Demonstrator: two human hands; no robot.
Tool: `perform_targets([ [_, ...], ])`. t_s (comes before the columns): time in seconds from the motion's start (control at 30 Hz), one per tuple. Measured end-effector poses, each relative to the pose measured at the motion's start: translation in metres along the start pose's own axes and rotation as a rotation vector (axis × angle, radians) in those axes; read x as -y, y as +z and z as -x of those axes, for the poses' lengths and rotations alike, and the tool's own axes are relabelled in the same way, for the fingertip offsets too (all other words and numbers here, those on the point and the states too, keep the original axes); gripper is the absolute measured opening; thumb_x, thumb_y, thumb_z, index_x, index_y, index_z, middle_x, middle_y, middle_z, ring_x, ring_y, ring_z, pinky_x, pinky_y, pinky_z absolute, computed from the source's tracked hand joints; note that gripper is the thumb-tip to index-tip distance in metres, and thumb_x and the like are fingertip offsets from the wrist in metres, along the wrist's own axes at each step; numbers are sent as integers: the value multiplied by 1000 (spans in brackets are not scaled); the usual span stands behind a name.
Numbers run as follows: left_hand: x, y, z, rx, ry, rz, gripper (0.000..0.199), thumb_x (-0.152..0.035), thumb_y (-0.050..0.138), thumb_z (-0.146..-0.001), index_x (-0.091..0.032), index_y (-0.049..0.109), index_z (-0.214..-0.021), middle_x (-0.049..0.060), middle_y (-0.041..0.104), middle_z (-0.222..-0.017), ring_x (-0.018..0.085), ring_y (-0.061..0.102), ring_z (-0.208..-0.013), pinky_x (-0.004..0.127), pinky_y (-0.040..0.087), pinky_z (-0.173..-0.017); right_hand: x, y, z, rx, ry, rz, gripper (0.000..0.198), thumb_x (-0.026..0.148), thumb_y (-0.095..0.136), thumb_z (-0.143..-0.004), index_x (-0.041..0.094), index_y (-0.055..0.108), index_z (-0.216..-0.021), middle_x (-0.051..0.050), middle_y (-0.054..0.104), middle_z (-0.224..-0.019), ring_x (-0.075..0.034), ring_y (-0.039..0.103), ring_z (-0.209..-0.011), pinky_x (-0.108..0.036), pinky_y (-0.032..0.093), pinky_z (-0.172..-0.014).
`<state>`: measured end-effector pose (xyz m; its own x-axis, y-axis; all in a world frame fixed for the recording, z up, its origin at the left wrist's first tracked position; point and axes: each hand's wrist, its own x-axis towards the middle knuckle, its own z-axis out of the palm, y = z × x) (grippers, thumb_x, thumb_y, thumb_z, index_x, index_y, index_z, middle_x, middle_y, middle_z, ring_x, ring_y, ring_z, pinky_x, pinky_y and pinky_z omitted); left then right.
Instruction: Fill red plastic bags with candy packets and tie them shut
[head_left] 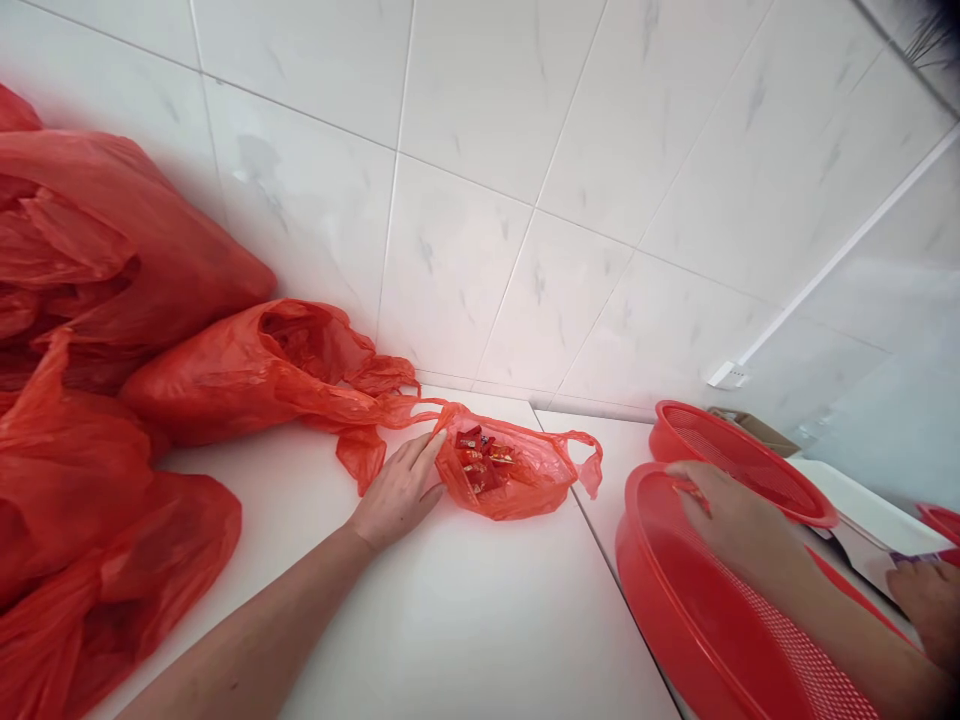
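Note:
A red plastic bag [540, 500] stands with its mouth open on the white table, its handle loops lying to either side. Several small red-and-gold wrapped packets [484, 465] lie inside it. My left hand [397, 493] rests against the bag's left rim, fingers stretched out and thumb apart. Over the rim of a red plastic mesh basket [660, 570] is my right hand [724, 505], its fingers closed on a small red wrapped packet [694, 492]. The hand and forearm hide part of that basket's inside.
Large filled red bags [172, 250] crowd the left side, with a smaller red bag [225, 375] beside them. A second red basket [742, 450] and a white tray [870, 500] stand at right. Another person's hand [926, 600] shows at the right edge. A tiled wall [465, 250] rises behind.

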<state>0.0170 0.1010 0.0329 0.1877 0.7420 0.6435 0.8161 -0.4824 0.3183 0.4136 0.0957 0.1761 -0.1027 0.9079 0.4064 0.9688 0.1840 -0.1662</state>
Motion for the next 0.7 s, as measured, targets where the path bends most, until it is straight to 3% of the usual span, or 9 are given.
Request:
perform_targets([
  [0.13, 0, -1, 0, -5, 7, 7, 70, -23, 51, -88, -23, 16, -149, 13, 45, -140, 28, 43, -128, 47, 41, -104, 67, -3, -8, 35, -366, 51, 25, 15, 37, -88, 30, 55, -99, 0, 64, -103, -18, 61, -90, -31, 47, -70],
  [0.27, -1, -1, -1, -14, 19, 12, 70, -23, 52, -87, -22, 19, -149, 14, 45, -140, 28, 43, -128, 47, 41, -104, 126, 27, -20, 152, -601, 78, 31, 7, 35, -86, 24, 58, -99, -2, 63, -96, -15, 58, -82, -27, 40, -65],
  [0.4, -2, -3, -1, -24, 16, 14, 71, -20, 51, -87, -22, 17, -149, 14, 44, -142, 29, 43, -129, 48, 41, -103, 159, 65, -47, 218, -573, 83, 25, 5, 43, -81, 20, 61, -90, -4, 62, -90, -15, 56, -72, -26, 31, -56],
  [0.5, -2, -4, -2, -27, 10, 28, 70, -22, 51, -87, -23, 17, -149, 13, 43, -143, 29, 40, -132, 48, 41, -104, 175, 71, -54, 197, -498, 33, 20, 14, 49, -84, 20, 61, -98, -5, 62, -101, -16, 58, -76, -25, 32, -57],
  [0.6, -1, -4, -2, -41, 2, 53, 69, -24, 51, -87, -23, 19, -148, 13, 43, -143, 29, 40, -132, 48, 41, -104, 186, 71, -33, 185, -418, -62, 21, 23, 46, -88, 24, 59, -104, -2, 64, -101, -15, 60, -81, -24, 39, -62],
  [0.7, 1, -3, -1, -60, -16, 76, 69, -21, 52, -86, -23, 21, -147, 14, 43, -143, 30, 40, -132, 49, 41, -104, 183, 86, 9, 254, -263, -366, 16, 28, 48, -87, 25, 62, -95, 1, 67, -91, -15, 61, -81, -26, 44, -70],
])
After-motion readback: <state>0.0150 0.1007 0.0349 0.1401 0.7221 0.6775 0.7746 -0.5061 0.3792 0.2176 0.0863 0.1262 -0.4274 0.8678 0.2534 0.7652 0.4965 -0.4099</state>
